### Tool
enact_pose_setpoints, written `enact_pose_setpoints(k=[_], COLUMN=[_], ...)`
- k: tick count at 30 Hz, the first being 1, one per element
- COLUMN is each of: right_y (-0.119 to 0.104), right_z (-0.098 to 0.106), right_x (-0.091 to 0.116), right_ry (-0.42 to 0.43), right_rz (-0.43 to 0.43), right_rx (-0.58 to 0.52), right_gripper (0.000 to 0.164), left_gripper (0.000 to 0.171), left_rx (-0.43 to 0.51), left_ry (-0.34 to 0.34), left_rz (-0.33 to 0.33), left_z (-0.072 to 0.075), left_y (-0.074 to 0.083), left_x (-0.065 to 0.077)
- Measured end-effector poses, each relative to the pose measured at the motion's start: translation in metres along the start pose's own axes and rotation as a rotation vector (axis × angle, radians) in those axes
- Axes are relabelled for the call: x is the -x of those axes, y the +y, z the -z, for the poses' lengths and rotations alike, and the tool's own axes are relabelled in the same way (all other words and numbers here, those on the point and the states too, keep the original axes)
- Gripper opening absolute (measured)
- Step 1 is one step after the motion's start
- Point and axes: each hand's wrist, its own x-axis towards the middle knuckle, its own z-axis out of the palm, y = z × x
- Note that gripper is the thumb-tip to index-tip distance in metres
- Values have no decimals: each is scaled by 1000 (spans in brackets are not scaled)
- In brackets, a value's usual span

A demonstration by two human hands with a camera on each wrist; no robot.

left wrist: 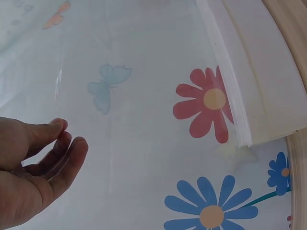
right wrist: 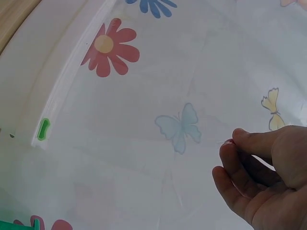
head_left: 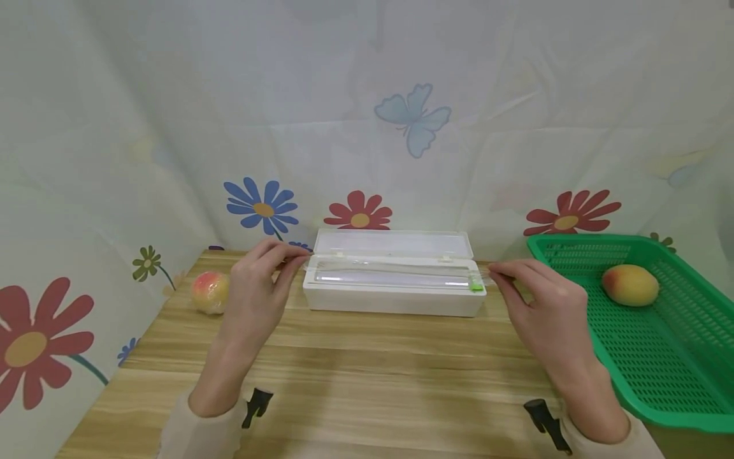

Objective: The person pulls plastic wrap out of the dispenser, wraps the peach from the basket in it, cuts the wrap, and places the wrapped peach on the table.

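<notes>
A white cling film dispenser stands against the back cloth with its clear-fronted lid raised. A strip of transparent cling film stretches across it between the hands. At its left end my left hand pinches the film between thumb and fingertips; at the right end my right hand pinches the other corner. Both wrist views show fingertips meeting at the film's edge, the left hand and the right hand raised off the dispenser. A green slide cutter sits at the dispenser's right end.
Left of the dispenser, a shiny-wrapped peach rests on the wooden table, partly behind the left hand. On the right, a green basket holds a yellow-red fruit. Flowered cloth hangs behind.
</notes>
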Motion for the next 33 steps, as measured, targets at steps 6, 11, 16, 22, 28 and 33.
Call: enact_pose_setpoints(k=[6, 11, 16, 22, 28, 33], right_y=[-4, -6, -9, -13, -15, -17], right_z=[3, 6, 10, 15, 21, 25], right_x=[-1, 0, 1, 3, 6, 8], right_ry=[20, 27, 29, 15, -10, -15], right_rz=[0, -6, -13, -13, 8, 24], right_rx=[-8, -5, -14, -13, 28, 40], right_gripper=[24, 24, 27, 29, 34, 24], left_gripper=[9, 9, 8, 9, 10, 10], left_rx=[1, 1, 3, -5, -7, -4], left_ry=[8, 7, 3, 2, -5, -1], left_rz=[-20, -29, -33, -47, -64, -88], left_z=[3, 7, 10, 15, 20, 22], left_y=[2, 4, 4, 7, 10, 12], left_x=[1, 3, 6, 9, 12, 16])
